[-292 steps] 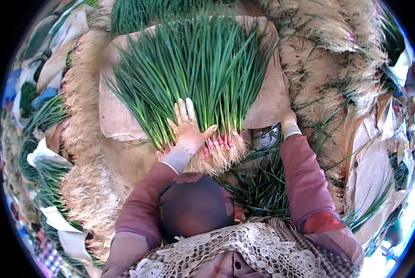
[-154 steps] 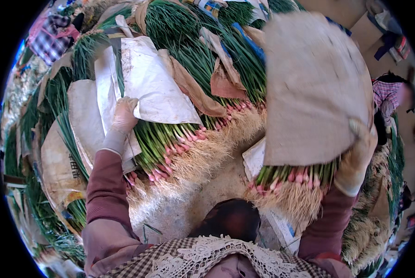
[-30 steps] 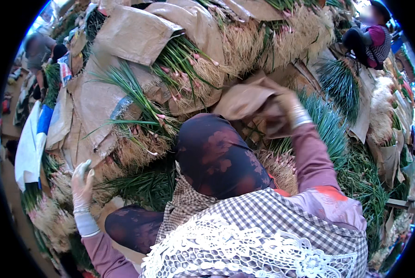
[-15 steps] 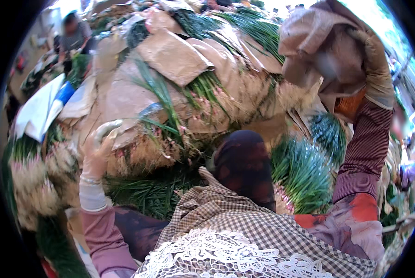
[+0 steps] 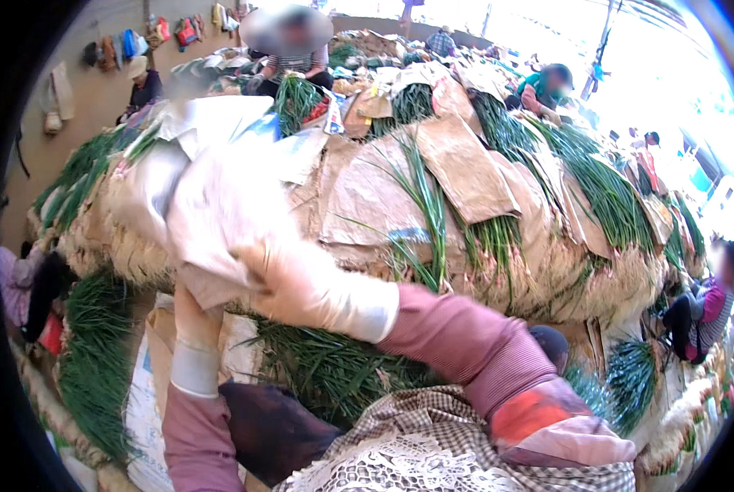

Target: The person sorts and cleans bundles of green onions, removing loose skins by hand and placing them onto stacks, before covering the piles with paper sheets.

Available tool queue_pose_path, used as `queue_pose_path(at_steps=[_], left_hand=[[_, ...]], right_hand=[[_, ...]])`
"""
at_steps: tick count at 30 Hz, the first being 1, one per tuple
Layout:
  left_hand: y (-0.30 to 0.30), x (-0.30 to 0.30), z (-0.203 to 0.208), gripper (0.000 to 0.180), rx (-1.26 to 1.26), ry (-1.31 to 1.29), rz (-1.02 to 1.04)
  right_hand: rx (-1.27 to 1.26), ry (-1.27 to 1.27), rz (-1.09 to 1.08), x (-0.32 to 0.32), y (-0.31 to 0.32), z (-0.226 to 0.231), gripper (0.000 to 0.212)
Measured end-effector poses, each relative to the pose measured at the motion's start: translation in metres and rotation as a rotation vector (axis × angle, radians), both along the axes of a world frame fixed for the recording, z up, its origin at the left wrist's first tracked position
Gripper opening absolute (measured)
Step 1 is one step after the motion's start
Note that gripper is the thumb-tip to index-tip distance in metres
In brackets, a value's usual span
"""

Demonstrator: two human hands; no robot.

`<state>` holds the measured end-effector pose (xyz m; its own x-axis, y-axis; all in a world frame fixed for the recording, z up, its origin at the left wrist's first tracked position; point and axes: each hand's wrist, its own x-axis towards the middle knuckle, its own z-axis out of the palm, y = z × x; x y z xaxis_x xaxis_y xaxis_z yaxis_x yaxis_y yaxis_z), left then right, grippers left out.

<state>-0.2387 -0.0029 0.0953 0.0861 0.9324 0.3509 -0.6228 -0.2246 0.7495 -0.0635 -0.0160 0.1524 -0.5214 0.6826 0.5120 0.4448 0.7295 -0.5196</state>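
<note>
In front of me to the left hangs a pale brown cloth sack [image 5: 219, 213], smeared by motion. My right hand [image 5: 281, 279], in a light glove, reaches across my body and is closed on the sack's lower edge. My left hand [image 5: 196, 316], also gloved, comes up right under the sack; the cloth covers its fingers, so their grip cannot be made out. Beyond both hands rises a big heap of spring onions with pinkish bulbs and pale roots. One loose bunch of spring onions [image 5: 428, 213] lies across the brown sacking [image 5: 375, 193] on it.
A folded brown sack [image 5: 469, 168] lies on the heap. Cut green leaves [image 5: 334, 361] fill the space below it, and another green bunch [image 5: 631, 381] stands to the right. Several people work around the heap, one [image 5: 703, 307] at the far right. Bags hang on the left wall.
My right hand has swung the sack from the upper right across to the left. My left hand, bare of anything before, is now under the sack. The view has turned and shows more of the heap.
</note>
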Motion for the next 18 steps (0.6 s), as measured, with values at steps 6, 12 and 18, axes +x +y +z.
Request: queue_pose_path(at_steps=[6,12,18], left_hand=[[-0.005,-0.066,-0.054,0.041,-0.278,-0.005,0.165],[-0.055,-0.096,-0.019,0.043,-0.120,-0.031,0.320],[-0.062,-0.135,-0.005,0.033,-0.031,-0.013,0.523]], right_hand=[[-0.274,-0.064,0.074,-0.051,-0.002,-0.067,0.031],[-0.339,-0.156,0.403,-0.049,-0.025,-0.033,0.047],[-0.403,0.019,0.633,-0.034,0.017,-0.028,0.033]])
